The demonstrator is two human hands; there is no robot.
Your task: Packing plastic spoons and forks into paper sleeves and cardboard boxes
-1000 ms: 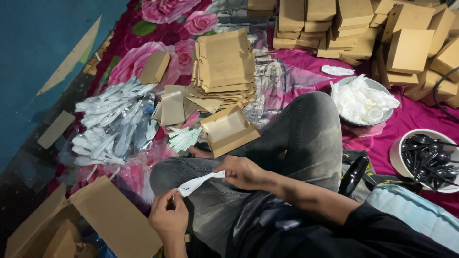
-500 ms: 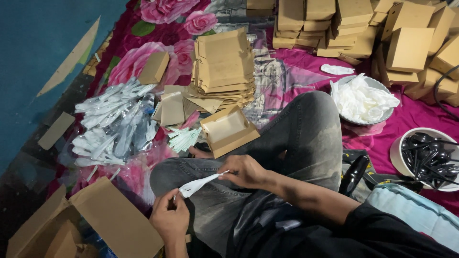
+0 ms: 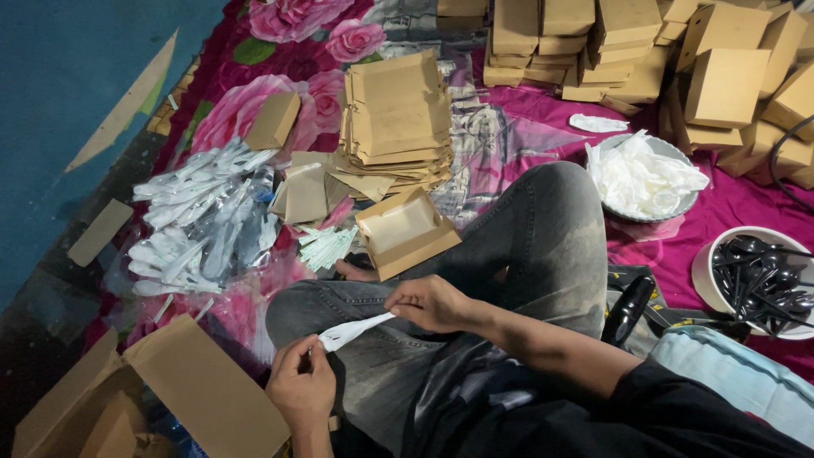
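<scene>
- While the person sits cross-legged on the flowered cloth [image 3: 509,136], the left hand [image 3: 301,390] and the right hand [image 3: 432,304] stretch a white wrapper [image 3: 352,331] between them, over the lap.
- Fingers of both hands are pinched narrow on the wrapper ends.
- At 12 o'clock from the hands, an open brown box [image 3: 407,233] lies by the knee.
- At 3 o'clock, a bowl of black cutlery [image 3: 759,280].
- It seems a wrapping step; the next move calls for a firm hold.
</scene>
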